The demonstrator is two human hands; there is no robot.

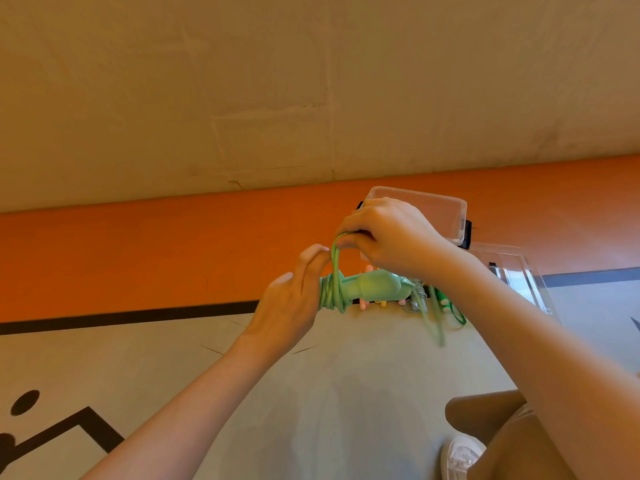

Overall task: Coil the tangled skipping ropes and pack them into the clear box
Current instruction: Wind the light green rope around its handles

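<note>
A mint-green skipping rope handle lies level in mid-air, with its green cord wound in several turns round its left end. My left hand grips that wound end. My right hand pinches a loop of the same cord above the handle. More cord hangs down blurred at the right. The clear box stands on the floor behind my right hand, partly hidden by it. Its clear lid lies to the right.
Other rope parts lie on the floor behind the handle: pink and yellow pieces and a darker green handle. The floor is grey with an orange band and black lines. My knee and white shoe show at lower right.
</note>
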